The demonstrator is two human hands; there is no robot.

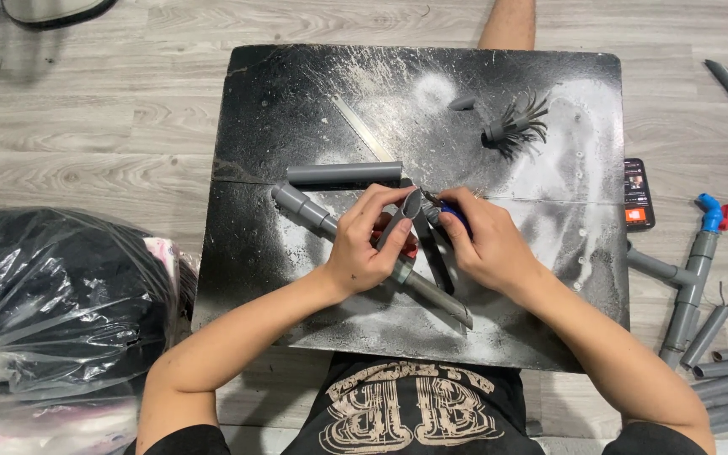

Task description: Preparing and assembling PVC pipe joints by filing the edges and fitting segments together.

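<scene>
Seen from above: a black board [297,101], streaked and speckled with white spray, lying flat on a pale grey wood-plank floor [111,109]. Left hand [364,244] wrapped around a long grey pipe assembly [313,215] running diagonally across the board, fingers curled shut on it. Right hand [486,244] just beside, fingers closed on blue-handled pliers [436,215], jaws meeting the pipe between the two hands. Short loose grey pipe [343,173] lying just above the hands, parallel to the board's seam. Farther up the board, a grey fitting with dark splayed strips [516,126] and a small grey stub [463,103] beside it. Off the board's right edge, a phone [638,194] with a lit screen on the floor, then a grey pipe tee with a blue valve [701,253] and more grey pipe lengths [726,379] well apart. At lower left, a bulky bundle in clear plastic wrap [52,312].
</scene>
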